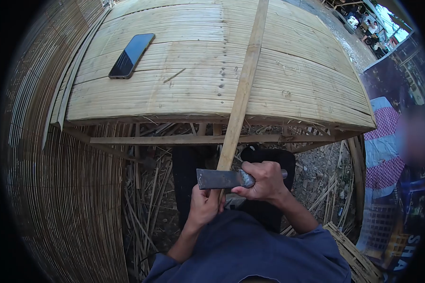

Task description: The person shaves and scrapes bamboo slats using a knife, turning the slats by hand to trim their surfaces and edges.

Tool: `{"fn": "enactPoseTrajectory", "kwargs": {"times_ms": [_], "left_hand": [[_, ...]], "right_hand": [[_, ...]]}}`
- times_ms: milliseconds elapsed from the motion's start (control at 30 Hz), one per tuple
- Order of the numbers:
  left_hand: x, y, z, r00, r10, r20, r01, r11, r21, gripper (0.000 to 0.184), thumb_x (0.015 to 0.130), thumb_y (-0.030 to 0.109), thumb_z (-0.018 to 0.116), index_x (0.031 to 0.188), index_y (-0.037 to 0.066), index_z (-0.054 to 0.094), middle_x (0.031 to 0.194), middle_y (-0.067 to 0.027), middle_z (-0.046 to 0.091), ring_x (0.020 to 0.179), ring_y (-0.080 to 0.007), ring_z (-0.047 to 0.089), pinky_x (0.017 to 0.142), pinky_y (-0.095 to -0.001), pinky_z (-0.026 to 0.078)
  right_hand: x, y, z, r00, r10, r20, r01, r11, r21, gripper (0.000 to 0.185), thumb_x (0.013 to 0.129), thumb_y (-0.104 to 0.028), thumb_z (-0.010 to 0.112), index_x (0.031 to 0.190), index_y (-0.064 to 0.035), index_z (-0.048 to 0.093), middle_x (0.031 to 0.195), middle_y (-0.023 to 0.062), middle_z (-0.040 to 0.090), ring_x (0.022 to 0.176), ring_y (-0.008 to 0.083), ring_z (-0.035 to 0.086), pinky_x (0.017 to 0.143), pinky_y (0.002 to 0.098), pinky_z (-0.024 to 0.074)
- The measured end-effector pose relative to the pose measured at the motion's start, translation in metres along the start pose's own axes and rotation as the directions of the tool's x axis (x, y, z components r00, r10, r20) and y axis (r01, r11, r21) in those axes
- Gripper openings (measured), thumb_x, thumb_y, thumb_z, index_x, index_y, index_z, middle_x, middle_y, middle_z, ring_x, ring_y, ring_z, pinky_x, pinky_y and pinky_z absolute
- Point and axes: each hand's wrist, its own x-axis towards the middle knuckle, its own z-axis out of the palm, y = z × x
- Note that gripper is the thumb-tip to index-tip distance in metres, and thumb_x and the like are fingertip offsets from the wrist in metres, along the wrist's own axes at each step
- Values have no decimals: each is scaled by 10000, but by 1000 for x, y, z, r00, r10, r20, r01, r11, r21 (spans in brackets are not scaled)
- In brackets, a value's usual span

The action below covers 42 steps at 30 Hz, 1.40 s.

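Slatted bamboo tabletop [184,94], ribbed and pale, spreads toward twelve o'clock, with a glossy rectangular phone [131,55] at eleven; a fine-reeded screen [71,188] stands at nine. One long, flat bamboo strip [247,80] runs from the left hand [204,207], folded snugly round its near part, up across the table edge [174,120] to just past twelve. Across that strip lies a dark, broad metal blade [218,179], its rounded grip [284,174], at three o'clock, wrapped in the right hand [263,180]

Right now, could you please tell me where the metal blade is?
In the head view, the metal blade is below centre, crossing the long strip near its lower end, held by the right hand.
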Motion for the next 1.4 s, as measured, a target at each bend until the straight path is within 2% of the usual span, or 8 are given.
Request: {"fn": "enactPoseTrajectory", "kwargs": {"times_ms": [167,300,567,800,900,1067,1267,1400], "left_hand": [[-6,15,9,998,-54,-32,53,997,-51,211,994,167,481,948,-6,593,584,-13,530,430,-63,490,385,-214,378],[-1,2,7,997,20,-79,-22,1000,-20,248,1000,183,470,896,0,602,599,-12,537,445,-56,504,391,-206,381],[1,3,-5,997,-47,59,51,997,-60,237,1012,199,446,942,6,565,596,-8,521,419,-63,484,374,-210,378],[3,4,5,999,-50,14,51,998,-22,204,1026,210,398,1041,45,516,585,13,485,410,-44,443,370,-199,355],[7,-3,5,994,96,-45,-92,992,83,230,1034,242,374,1034,56,509,585,19,485,408,-37,435,370,-193,352],[8,3,8,1000,8,-10,-8,998,-60,272,1039,278,359,1042,48,504,583,17,482,403,-38,431,369,-194,354],[6,4,7,1000,13,10,-14,997,74,299,1041,286,344,1043,38,512,572,12,480,398,-42,435,368,-198,357],[12,5,6,999,36,-16,-36,999,-2,287,1038,261,356,1040,26,521,571,6,489,403,-46,446,371,-198,361]], "right_hand": [[17,22,-15,983,138,-122,-147,986,-74,627,730,-729,602,648,-110,539,475,40,521,419,232,564,424,355,457],[8,-7,-16,981,-113,158,126,989,-76,638,737,-736,584,673,-101,571,488,48,538,438,238,585,419,349,456],[6,0,-9,995,-18,94,18,1000,1,649,732,-740,590,688,-92,566,513,62,557,457,249,603,423,361,474],[0,-5,-8,982,-112,149,121,991,-52,646,707,-730,614,636,-98,501,504,44,507,431,251,543,418,349,414],[11,-1,-11,986,-115,120,124,990,-72,646,693,-754,613,640,-113,555,485,45,540,409,231,563,416,344,454],[6,-5,-7,992,-113,54,118,988,-96,648,688,-754,618,635,-111,553,483,48,536,397,219,550,419,340,445],[9,13,-11,999,-37,-37,32,992,-122,647,693,-749,616,646,-107,559,473,48,522,392,217,543,411,338,441],[7,2,-13,990,-108,93,118,986,-117,647,712,-739,608,641,-98,556,484,54,546,406,223,567,408,349,446]]}}
